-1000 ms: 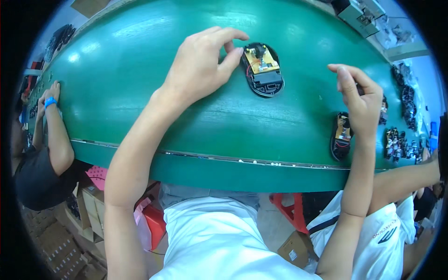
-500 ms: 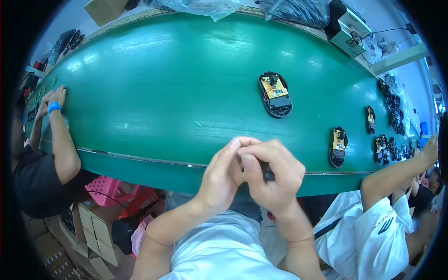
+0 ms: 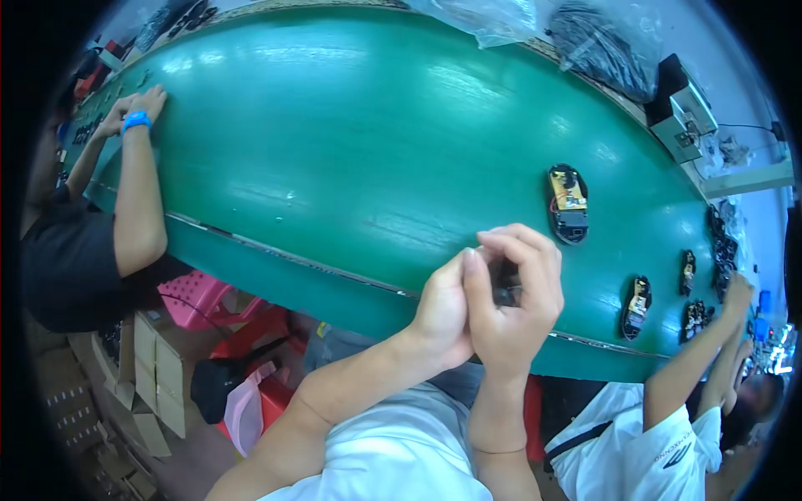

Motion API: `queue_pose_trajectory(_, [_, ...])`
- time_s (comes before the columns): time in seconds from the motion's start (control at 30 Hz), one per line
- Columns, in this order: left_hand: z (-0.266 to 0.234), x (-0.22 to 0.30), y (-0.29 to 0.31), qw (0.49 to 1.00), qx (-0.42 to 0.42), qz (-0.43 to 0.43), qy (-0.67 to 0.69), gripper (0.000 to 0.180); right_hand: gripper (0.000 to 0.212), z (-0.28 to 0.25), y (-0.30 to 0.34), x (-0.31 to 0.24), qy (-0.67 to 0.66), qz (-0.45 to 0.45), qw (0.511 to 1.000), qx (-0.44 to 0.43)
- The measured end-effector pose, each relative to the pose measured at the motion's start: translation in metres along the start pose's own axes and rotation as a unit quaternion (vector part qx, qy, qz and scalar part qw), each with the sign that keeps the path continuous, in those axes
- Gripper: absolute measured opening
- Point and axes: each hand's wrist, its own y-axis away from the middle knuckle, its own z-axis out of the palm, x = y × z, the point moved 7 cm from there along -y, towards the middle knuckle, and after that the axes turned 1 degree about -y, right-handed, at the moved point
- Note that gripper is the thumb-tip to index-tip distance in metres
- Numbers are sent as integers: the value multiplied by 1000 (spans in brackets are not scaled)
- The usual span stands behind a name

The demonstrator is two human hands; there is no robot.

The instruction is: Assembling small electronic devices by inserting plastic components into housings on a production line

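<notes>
My left hand (image 3: 441, 313) and my right hand (image 3: 522, 292) meet just over the near edge of the green table (image 3: 334, 150). Both have curled fingers, with the fingertips pressed together at the top. Something small and dark shows in the gap under my right fingers, but I cannot make out what it is. Beyond my hands, a bit to the right, lies an opened computer mouse (image 3: 569, 204) with its yellowish circuit board, red wires and black shell exposed. A second opened mouse (image 3: 636, 307) rests farther right, close to the table edge.
More opened mice, one of them (image 3: 687, 272) standing apart, lie on the right beside a co-worker's arm (image 3: 693, 359). At the left another co-worker with a blue wristband (image 3: 136, 121) works over small parts. Plastic bags (image 3: 606, 50) and a grey box (image 3: 681, 125) line the far edge.
The view has turned, so the table and mice appear shifted right and lower. My hands stay pressed together. The right co-worker's hand has moved over the parts there.
</notes>
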Motion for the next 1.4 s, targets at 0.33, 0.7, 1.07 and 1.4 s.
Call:
queue_pose_trajectory(0.33, [4,-4,-4,995,-42,68,-56,39,45,-8,1,14,47,26,998,18])
queue_pose_trajectory(0.7, [6,12,0,998,-50,30,-26,32,60,-2,15,13,-63,21,996,-67])
queue_pose_trajectory(1.07, [5,30,3,992,-8,102,-72,27,45,-16,24,3,-77,11,996,-51])
queue_pose_trajectory(1.4, [12,39,16,937,-6,183,-298,26,40,-16,25,3,-42,15,998,-41])
